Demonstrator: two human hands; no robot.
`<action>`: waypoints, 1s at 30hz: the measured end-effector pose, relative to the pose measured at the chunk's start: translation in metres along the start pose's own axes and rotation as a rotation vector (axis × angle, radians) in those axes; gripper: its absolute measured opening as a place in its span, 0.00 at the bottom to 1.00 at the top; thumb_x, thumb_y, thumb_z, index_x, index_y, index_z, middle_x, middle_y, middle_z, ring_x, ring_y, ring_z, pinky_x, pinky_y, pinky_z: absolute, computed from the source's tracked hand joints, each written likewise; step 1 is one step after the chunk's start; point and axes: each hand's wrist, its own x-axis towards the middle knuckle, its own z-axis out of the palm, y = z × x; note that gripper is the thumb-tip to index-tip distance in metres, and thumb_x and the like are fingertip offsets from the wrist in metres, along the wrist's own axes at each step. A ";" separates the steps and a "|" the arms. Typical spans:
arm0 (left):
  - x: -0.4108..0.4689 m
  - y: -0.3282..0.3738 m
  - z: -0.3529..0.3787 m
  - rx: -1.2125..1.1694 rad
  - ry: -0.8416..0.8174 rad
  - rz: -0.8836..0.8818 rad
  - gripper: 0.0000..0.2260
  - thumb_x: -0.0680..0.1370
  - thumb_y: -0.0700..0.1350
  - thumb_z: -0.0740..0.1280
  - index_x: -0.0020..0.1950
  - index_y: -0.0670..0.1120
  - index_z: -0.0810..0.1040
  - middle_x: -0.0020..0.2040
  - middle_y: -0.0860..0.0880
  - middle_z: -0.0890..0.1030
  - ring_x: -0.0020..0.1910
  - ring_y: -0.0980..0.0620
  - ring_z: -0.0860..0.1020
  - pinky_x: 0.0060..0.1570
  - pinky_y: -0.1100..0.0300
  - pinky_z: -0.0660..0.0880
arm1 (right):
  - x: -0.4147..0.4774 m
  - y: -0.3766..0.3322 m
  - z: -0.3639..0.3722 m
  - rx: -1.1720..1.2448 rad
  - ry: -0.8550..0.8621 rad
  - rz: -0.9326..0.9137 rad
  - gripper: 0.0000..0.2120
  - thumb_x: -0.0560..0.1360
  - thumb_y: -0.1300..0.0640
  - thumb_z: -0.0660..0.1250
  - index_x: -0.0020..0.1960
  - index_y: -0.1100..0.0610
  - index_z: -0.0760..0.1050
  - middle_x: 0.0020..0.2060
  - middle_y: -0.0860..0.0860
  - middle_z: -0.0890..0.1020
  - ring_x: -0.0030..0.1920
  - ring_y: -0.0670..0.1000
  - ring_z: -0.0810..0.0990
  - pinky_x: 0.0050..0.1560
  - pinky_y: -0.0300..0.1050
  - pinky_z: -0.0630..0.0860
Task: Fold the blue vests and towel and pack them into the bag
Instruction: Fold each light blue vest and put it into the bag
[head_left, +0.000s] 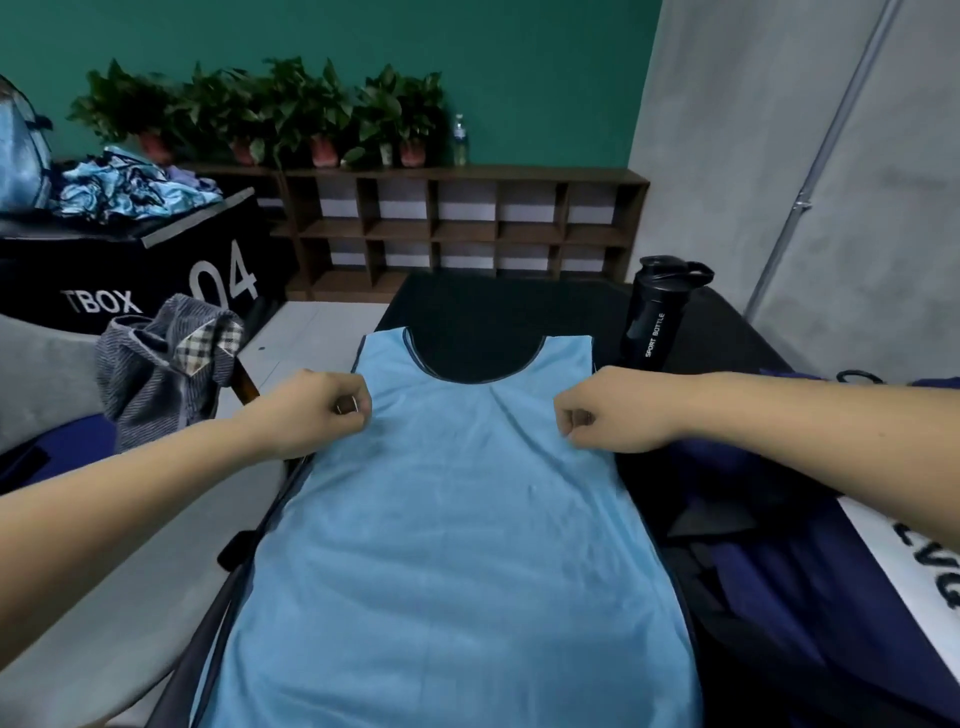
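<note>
From my head view, both my forearms reach forward over the bench (498, 306), where a light blue vest (457, 545) lies flat with its neckline away from me. My left hand (322, 408) is curled, knuckles up, pinching the vest's left edge just below the shoulder strap, and my right hand (605, 410) pinches the right edge in the same way. A black sport bottle (657, 317) stands beyond my right hand, and a navy bag (779, 597) lies just right of the vest.

I'm losing the vest (457, 545) hem past the edge at 6 o'clock. At 4 o'clock the bag (779, 597) is running off frame, cutting its lettering (940, 587) short. My left hand (317, 410) and right hand (608, 410) are hiding their fingertips.
</note>
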 end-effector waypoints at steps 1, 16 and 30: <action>0.016 -0.005 0.000 0.000 0.023 -0.010 0.04 0.80 0.47 0.69 0.48 0.56 0.81 0.38 0.53 0.83 0.33 0.57 0.76 0.32 0.65 0.72 | 0.015 0.009 -0.004 -0.011 0.007 0.034 0.05 0.80 0.53 0.65 0.52 0.49 0.79 0.45 0.42 0.81 0.48 0.48 0.79 0.48 0.43 0.75; 0.216 -0.084 0.040 0.090 0.284 -0.089 0.13 0.81 0.38 0.67 0.64 0.48 0.79 0.63 0.47 0.78 0.59 0.44 0.78 0.59 0.54 0.73 | 0.195 0.127 0.001 0.011 0.111 0.367 0.20 0.81 0.58 0.62 0.73 0.57 0.69 0.63 0.56 0.75 0.62 0.59 0.77 0.63 0.58 0.78; 0.257 -0.096 0.045 0.282 0.140 -0.233 0.09 0.85 0.50 0.63 0.63 0.51 0.77 0.62 0.48 0.76 0.65 0.43 0.72 0.63 0.46 0.67 | 0.220 0.147 0.014 0.063 0.157 0.452 0.09 0.76 0.58 0.64 0.57 0.52 0.74 0.51 0.50 0.81 0.54 0.55 0.78 0.63 0.56 0.63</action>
